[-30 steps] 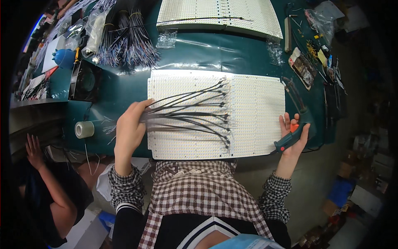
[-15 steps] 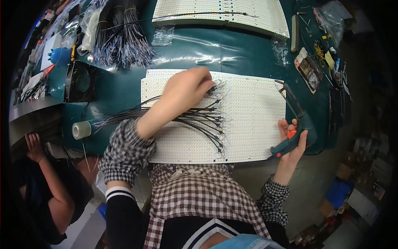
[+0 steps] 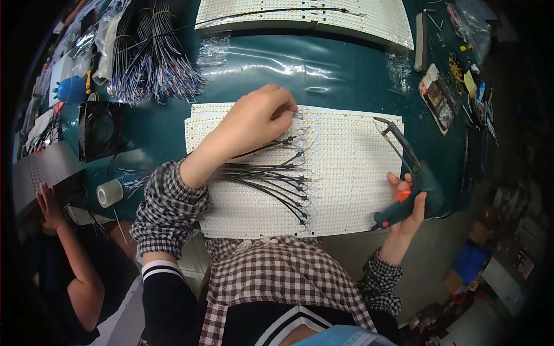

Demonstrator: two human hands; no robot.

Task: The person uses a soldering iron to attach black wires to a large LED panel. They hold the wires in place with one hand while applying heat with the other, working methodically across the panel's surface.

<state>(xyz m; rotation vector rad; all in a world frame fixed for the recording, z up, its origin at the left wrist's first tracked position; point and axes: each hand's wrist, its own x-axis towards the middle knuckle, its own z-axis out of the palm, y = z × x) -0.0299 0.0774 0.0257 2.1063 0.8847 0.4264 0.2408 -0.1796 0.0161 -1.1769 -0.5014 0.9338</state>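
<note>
A white LED panel (image 3: 358, 173) covered in rows of tiny lights lies in front of me, seemingly stacked on others. Several black cables (image 3: 271, 187) run across its left half, their thin stripped ends at a strip down the middle. Over the upper part of the panel, my left hand (image 3: 254, 118) is closed, pinching a wire end near the far edge; its fingers partly hide the wire. A dark green soldering gun (image 3: 424, 187) with an orange trigger is gripped in my right hand (image 3: 408, 213), its tip above the panel's right side.
Bundles of cables (image 3: 153, 57) lie at the far left. More LED panels (image 3: 358, 23) stand at the back. A solder tin (image 3: 440, 98) sits to the right, a white spool (image 3: 109, 193) and black fan (image 3: 99, 131) to the left. Another person's hand (image 3: 51, 206) is at lower left.
My left hand has shifted slightly left and down in the picture, its fingertips now at the panel's far edge. The soldering gun's tip has moved slightly left, closer over the panel.
</note>
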